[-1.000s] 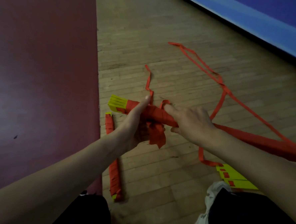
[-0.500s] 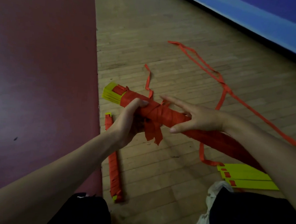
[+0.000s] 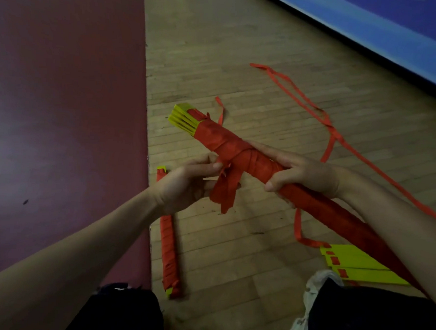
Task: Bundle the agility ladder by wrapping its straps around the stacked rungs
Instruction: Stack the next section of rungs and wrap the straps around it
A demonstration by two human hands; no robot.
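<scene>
The ladder bundle [image 3: 214, 138] is a stack of yellow rungs wound in red strap, held tilted above the floor, its yellow rung ends [image 3: 182, 119] pointing up-left. My right hand [image 3: 303, 174] grips the bundle around its middle. My left hand [image 3: 185, 183] sits just below the wrap and pinches the loose red strap ends [image 3: 225, 190] that hang from a knot-like crossing. The bundle's lower end is hidden behind my right forearm.
A second wrapped bundle [image 3: 170, 241] lies on the wooden floor beside the dark red mat [image 3: 62, 104]. Loose yellow rungs [image 3: 358, 267] lie at lower right. A long red strap [image 3: 327, 120] trails across the floor toward the blue mat [image 3: 385, 40]. My shoe [image 3: 305, 310] is at the bottom.
The bundle has been lifted and tilted, yellow ends higher. My right hand went from fingers stretched over the wrap to gripping the bundle. My left hand slid off the bundle onto the hanging strap ends.
</scene>
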